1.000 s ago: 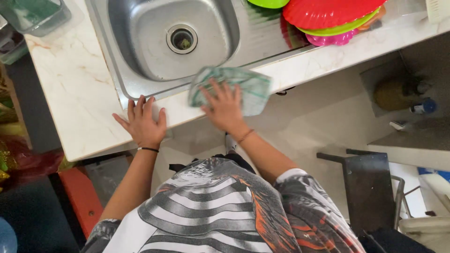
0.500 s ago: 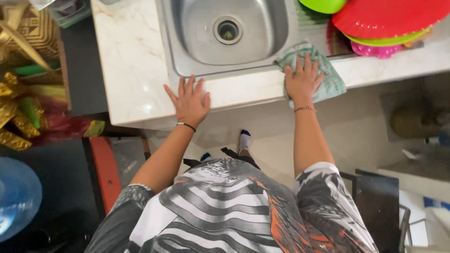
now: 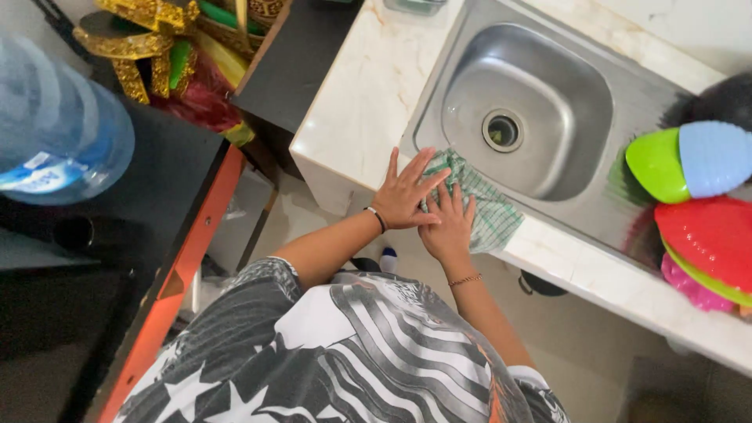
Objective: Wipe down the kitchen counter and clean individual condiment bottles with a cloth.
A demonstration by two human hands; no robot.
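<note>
Green checked cloth (image 3: 482,207) lies crumpled on the front rim of a brushed steel sink (image 3: 548,70), set in a pale marble counter (image 3: 360,102). Both hands press it flat-palmed, fingers spread: left hand (image 3: 403,196), right hand (image 3: 448,227).

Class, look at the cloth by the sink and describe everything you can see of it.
The cloth is a thin, soft-looking woven rag, pale green and white in a fine check. It lies crumpled and partly spread on the front rim of the steel sink, its right end reaching onto the marble-look counter. The right hand presses flat on it, fingers spread; the left hand rests at its left edge, overlapping the right.
</note>
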